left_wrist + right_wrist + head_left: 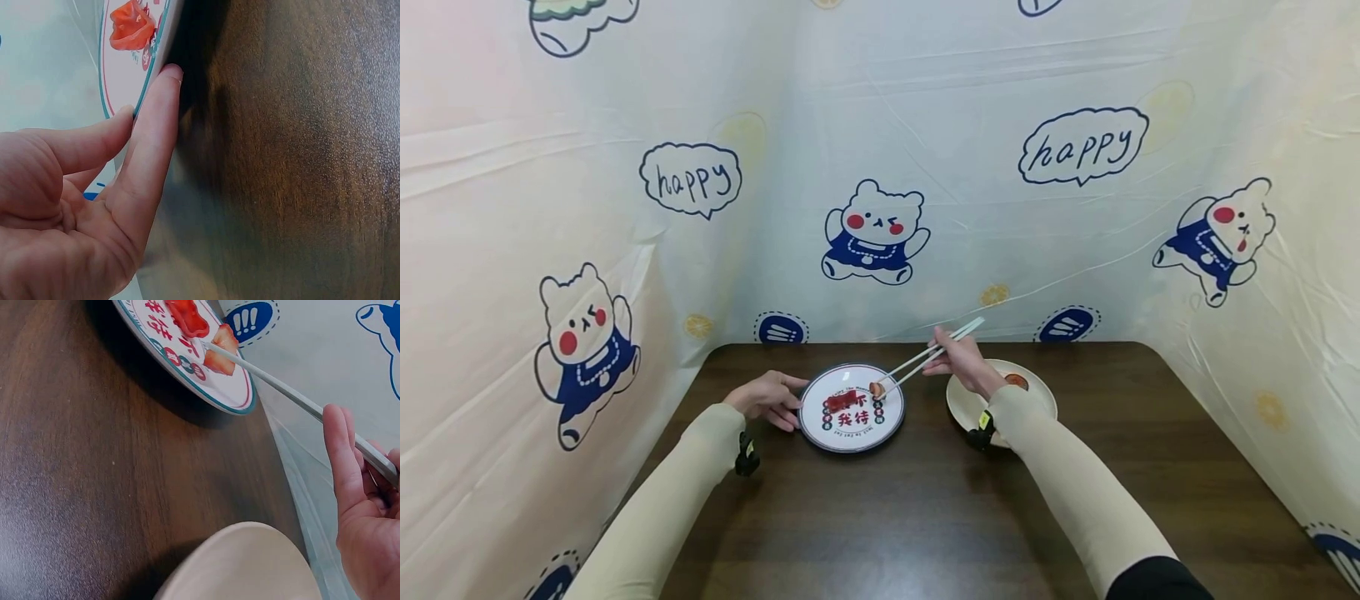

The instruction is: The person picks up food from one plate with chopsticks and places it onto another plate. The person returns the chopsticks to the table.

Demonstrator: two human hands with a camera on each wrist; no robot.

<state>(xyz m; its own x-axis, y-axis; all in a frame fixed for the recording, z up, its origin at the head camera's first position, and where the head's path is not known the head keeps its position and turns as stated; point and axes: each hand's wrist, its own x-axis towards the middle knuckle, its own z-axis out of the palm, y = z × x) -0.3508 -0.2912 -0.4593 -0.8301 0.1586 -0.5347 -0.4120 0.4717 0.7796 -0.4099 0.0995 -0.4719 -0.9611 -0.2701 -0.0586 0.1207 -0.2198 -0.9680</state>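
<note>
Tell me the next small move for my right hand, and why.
Probably ease the chopsticks apart to release the orange-and-white piece: your right hand has their tips at it, over the printed plate, and your left hand holds that plate's rim.

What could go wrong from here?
The small orange piece at the tips of the chopsticks could slip off, since the tips are thin. The chopsticks might also nudge the red piece lying close by on the patterned plate. The left hand has its fingers on that plate's rim, so a tug may shift or tip it.
</note>
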